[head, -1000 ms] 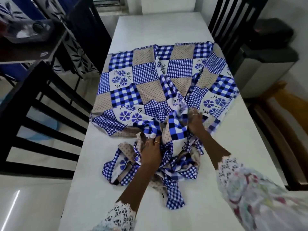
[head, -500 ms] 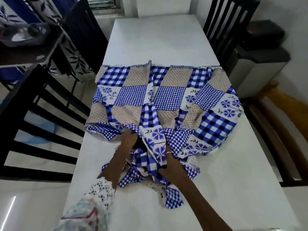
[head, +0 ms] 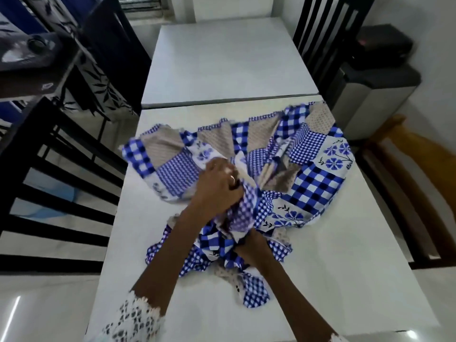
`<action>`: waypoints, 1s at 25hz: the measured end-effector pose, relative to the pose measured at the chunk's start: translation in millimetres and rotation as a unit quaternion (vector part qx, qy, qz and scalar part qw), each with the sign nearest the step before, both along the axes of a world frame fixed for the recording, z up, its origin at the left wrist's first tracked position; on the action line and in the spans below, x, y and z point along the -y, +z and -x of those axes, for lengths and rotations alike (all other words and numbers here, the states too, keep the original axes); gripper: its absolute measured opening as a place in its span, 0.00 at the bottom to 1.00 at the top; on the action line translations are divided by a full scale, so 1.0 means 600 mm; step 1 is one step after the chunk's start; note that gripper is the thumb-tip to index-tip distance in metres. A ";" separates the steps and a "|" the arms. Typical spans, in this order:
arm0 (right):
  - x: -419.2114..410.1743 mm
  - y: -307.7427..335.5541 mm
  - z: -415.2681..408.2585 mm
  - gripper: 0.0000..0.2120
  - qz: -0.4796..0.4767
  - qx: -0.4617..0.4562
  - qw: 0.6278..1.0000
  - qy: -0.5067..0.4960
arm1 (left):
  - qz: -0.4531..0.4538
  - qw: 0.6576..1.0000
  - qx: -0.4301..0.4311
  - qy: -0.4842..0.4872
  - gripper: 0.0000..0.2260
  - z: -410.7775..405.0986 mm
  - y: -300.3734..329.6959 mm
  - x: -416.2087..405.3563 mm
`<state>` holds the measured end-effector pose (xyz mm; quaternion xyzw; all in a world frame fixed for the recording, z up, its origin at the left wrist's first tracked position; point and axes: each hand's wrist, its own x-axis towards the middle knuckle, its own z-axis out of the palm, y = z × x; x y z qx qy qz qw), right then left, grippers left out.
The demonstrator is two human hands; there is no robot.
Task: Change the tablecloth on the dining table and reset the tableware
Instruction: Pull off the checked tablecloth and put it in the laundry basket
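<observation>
Left grip [head: 217,186]: fingers curled round a bunched fold of the tablecloth [head: 318,178], lifted a little off the bench [head: 345,280]; a ring shows on one finger. Right grip [head: 249,243]: lower and nearer, buried in the gathered cloth, fingers closed on a wad of it; the fingertips are hidden by fabric. Both forearms reach in from the near edge, the left one with a lace-edged sleeve [head: 135,317].

Tablecloth: patchwork of blue-and-white checks, beige dotted squares and white squares with blue flowers. It lies across the middle of the white bench, the far part spread roughly flat from the left edge to the right edge, the near part crumpled into a heap around the two hands. One loose end trails toward the near edge. The left portion is motion-blurred.

Bench: white top, with a seam or step across it beyond the cloth; the far section is bare white.

Surroundings: dark slatted chair [head: 56,183] just beside the left edge, another dark chair [head: 328,33] at the far right, a wooden chair [head: 414,174] at the right, a grey-and-black bin [head: 377,95] behind it.
</observation>
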<state>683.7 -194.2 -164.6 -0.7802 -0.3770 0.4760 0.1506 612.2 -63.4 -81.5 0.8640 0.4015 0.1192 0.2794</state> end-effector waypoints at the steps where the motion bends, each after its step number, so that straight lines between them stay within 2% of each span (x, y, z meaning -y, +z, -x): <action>1: 0.004 0.011 -0.003 0.08 0.002 -0.039 0.999 -0.002 | 0.064 0.996 -0.048 -0.038 0.07 0.006 -0.013 0.008; 2: 0.008 0.023 -0.015 0.07 0.012 -0.083 0.996 -0.013 | 0.147 0.982 -0.103 -0.054 0.06 0.014 -0.021 0.024; 4: 0.009 0.069 -0.058 0.04 0.087 -0.146 0.984 0.053 | 0.228 0.953 -0.199 -0.027 0.25 0.032 -0.063 0.044; 6: -0.004 0.106 -0.129 0.05 0.108 -0.187 0.972 0.088 | 0.166 0.947 -0.275 -0.008 0.34 0.040 -0.100 0.057; 7: -0.020 0.115 -0.166 0.10 0.086 -0.192 0.978 0.012 | 0.127 0.947 -0.294 0.005 0.35 0.036 -0.111 0.066; 9: -0.060 0.096 -0.227 0.23 0.005 -0.036 0.986 -0.165 | 0.118 0.951 -0.282 0.047 0.38 0.032 -0.118 0.083; 10: -0.074 0.072 -0.242 0.27 -0.013 0.056 0.979 -0.197 | 0.121 0.954 -0.267 0.060 0.39 0.032 -0.123 0.086; 11: -0.089 0.064 -0.235 0.34 0.004 0.121 0.974 -0.190 | 0.123 0.956 -0.256 0.067 0.39 0.034 -0.128 0.089; 12: -0.104 0.046 -0.222 0.40 0.021 0.128 0.979 -0.157 | 0.119 0.960 -0.242 0.073 0.38 0.034 -0.125 0.090; 13: -0.124 0.039 -0.208 0.38 0.005 0.106 0.987 -0.117 | 0.116 0.962 -0.236 0.075 0.38 0.036 -0.130 0.086; 15: -0.146 0.087 -0.169 0.15 -0.055 0.040 0.995 -0.073 | 0.120 0.963 -0.227 0.082 0.38 0.040 -0.133 0.083; 16: -0.147 0.109 -0.149 0.05 -0.075 0.035 0.995 -0.053 | 0.124 0.965 -0.215 0.081 0.37 0.038 -0.137 0.079; 17: -0.146 0.129 -0.130 0.02 -0.095 0.035 0.994 -0.027 | 0.146 0.963 -0.206 0.090 0.37 0.039 -0.145 0.074; 19: -0.116 0.147 -0.089 0.14 -0.097 0.062 0.992 0.051 | 0.204 0.958 -0.171 0.105 0.37 0.041 -0.151 0.068; 20: -0.088 0.140 -0.064 0.21 -0.072 0.091 0.989 0.086 | 0.238 0.951 -0.162 0.113 0.33 0.041 -0.147 0.062; 21: -0.060 0.118 -0.039 0.27 -0.053 0.112 0.987 0.103 | 0.262 0.944 -0.166 0.117 0.22 0.047 -0.136 0.050; 22: -0.037 0.095 -0.017 0.29 -0.034 0.124 0.986 0.104 | 0.288 0.936 -0.175 0.101 0.10 0.054 -0.119 0.037; 23: -0.026 0.078 -0.002 0.28 -0.015 0.134 0.986 0.097 | 0.324 0.925 -0.165 0.115 0.05 0.059 -0.095 0.024; 24: -0.022 0.063 0.007 0.26 0.004 0.151 0.985 0.087 | 0.354 0.914 -0.130 0.146 0.07 0.066 -0.078 0.003; 25: -0.022 0.054 0.013 0.25 0.021 0.172 0.982 0.080 | 0.337 0.916 -0.098 0.195 0.08 0.072 -0.074 -0.024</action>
